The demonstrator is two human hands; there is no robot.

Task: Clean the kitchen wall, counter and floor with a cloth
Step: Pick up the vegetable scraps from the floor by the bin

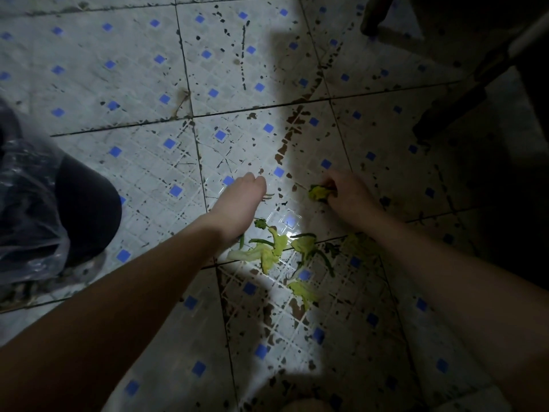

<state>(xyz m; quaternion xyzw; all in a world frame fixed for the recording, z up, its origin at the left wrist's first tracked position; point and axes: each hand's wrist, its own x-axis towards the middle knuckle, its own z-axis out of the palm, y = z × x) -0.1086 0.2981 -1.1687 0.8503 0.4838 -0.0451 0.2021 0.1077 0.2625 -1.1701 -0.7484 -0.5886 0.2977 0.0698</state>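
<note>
Gathering litter seems to come before any wiping: the person's right hand (347, 197) is clenched round a yellow-green leaf scrap (318, 193) lifted off the dirty floor (133, 69), probably so the cloth will not smear it about. The left hand (240, 200) reaches down nearby, fingers bent away from the camera — whether they hold anything cannot be told. More scraps (273, 251) lie between the forearms, across a tile joint. No cloth is in view.

text: none readable | labels: none | numbers: none
</note>
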